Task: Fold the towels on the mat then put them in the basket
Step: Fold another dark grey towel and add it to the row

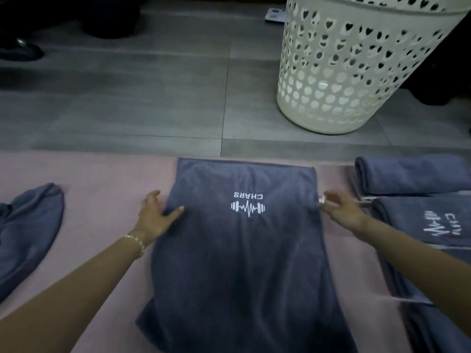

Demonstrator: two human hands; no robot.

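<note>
Folding the spread towel (239, 250) cleanly probably means lifting both side edges level and together: the left hand (155, 215) pinches the left edge, thumb on top and fingers (151, 197) at the hem, while the right hand (341, 212) meets the right edge, too blurred to tell whether it grasps or only touches. The towel lies flat midway across the pink mat (102, 179), a crumpled towel (28, 225) to its left and folded towels (413, 174) near on its right, which could crowd the fold; the white basket (356, 72) stands on the floor (153, 110) beyond the mat, well apart.
</note>
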